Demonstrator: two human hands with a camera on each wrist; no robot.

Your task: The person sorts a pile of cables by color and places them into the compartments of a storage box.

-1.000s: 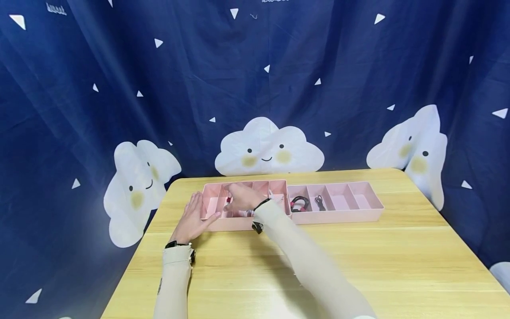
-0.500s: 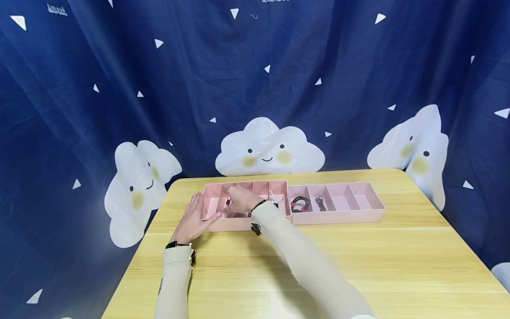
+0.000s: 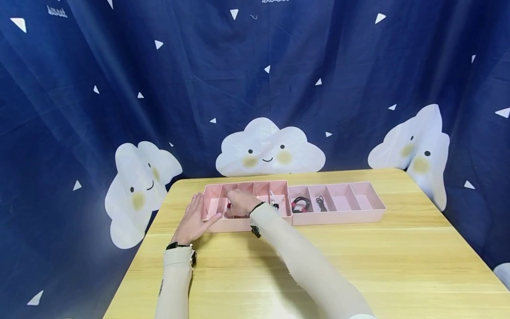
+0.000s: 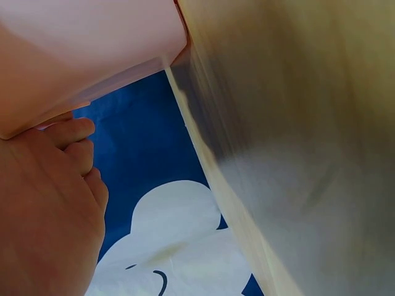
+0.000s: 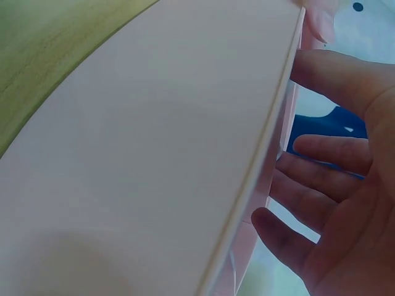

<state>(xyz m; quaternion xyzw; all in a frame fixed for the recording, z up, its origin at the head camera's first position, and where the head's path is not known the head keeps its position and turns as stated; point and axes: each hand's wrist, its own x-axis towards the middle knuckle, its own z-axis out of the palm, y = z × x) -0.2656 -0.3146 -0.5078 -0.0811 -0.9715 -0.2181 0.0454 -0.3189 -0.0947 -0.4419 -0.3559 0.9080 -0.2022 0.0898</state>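
My left hand rests with extended fingers along the left end of a pink divided box, its thumb at the front rim. In the left wrist view, fingers of that hand lie against the box's end. My right hand reaches down into the left-middle compartments. A small red-and-white item shows beside its fingers. From the right wrist, the fingers look spread and slightly bent past the rim, the thumb tip hidden behind it. A white cable with a black tie lies in the rightmost compartment.
A second, paler pink box stands against the first on the right. It holds a coiled black cable with red ends and a thin black cable. The wooden table ends at a blue curtain.
My right hand has lowered slightly into the compartment and its forearm has shifted a little left, showing more of the white cable. The left hand stays in place.
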